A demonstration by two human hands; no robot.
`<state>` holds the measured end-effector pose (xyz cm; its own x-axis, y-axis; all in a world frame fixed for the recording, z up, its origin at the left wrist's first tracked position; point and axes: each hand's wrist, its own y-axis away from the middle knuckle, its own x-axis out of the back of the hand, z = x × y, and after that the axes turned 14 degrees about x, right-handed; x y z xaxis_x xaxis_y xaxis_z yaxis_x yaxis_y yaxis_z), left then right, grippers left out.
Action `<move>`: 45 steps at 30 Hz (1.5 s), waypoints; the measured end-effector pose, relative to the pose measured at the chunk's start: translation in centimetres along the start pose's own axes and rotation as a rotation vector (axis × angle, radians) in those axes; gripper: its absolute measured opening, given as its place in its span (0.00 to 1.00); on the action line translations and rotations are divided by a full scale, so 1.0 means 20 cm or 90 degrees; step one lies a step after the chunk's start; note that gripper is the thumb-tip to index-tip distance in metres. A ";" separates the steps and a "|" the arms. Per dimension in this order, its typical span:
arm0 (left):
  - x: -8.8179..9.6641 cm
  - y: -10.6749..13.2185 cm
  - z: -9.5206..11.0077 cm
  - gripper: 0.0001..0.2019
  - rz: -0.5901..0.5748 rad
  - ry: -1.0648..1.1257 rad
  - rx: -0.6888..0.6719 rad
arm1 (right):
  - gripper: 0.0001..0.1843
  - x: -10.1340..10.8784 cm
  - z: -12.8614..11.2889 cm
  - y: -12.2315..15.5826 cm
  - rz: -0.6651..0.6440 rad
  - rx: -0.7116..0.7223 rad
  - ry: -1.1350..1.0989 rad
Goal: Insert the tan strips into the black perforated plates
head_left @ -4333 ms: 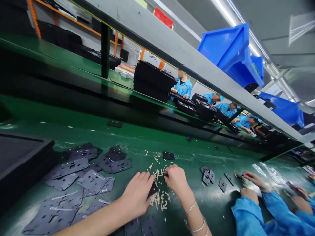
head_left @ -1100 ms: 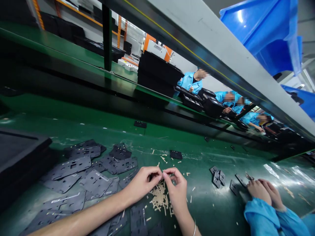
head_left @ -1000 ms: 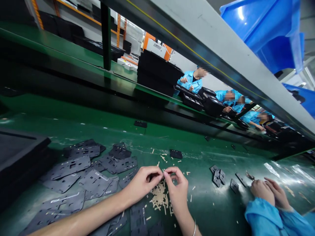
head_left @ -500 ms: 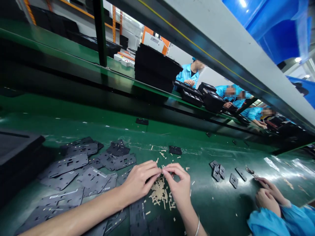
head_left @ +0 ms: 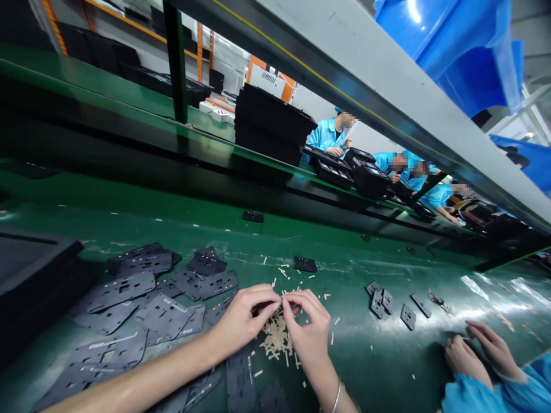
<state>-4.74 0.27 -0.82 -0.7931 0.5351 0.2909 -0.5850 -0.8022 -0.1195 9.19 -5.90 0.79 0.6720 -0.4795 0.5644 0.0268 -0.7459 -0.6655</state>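
Nearly touching, hands [head_left: 305, 335] over pale slivers [head_left: 275, 338], green belt [head_left: 357, 367] open rightward.

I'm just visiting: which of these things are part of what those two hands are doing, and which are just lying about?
Part of the work, it seems:
left hand
right hand
small pale strips
dark punched sheets

Just nearby:
blue bins
black stacks
a co-worker's hands

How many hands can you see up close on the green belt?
4. The left hand and right hand meet at the fingertips above a pile of pale bits. At the right are a co-worker's two hands.
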 end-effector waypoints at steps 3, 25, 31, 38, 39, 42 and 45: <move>0.01 -0.01 0.02 0.13 -0.012 0.060 0.058 | 0.06 0.01 0.02 0.00 0.005 -0.005 0.018; 0.02 0.00 -0.03 0.11 0.008 -0.033 -0.022 | 0.06 -0.02 0.01 0.01 -0.004 0.039 0.056; 0.03 0.02 0.01 0.13 0.065 -0.052 0.034 | 0.05 -0.01 0.06 0.02 0.044 -0.023 0.146; 0.02 0.01 0.01 0.20 0.132 -0.066 0.105 | 0.10 0.00 0.03 0.03 -0.010 0.079 0.157; 0.02 0.01 0.00 0.20 0.133 -0.074 0.095 | 0.09 -0.01 0.02 0.04 -0.026 0.103 0.163; 0.01 0.01 -0.05 0.18 0.137 -0.105 0.049 | 0.08 -0.03 0.00 0.06 -0.054 0.137 0.215; 0.00 0.01 -0.09 0.17 0.168 -0.139 -0.038 | 0.08 -0.04 0.01 0.06 -0.066 0.152 0.251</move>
<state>-5.12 0.63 -2.49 -0.8676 0.2366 0.4375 -0.3783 -0.8849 -0.2718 8.84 -6.30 -0.65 0.3262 -0.5814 0.7453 0.2790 -0.6941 -0.6636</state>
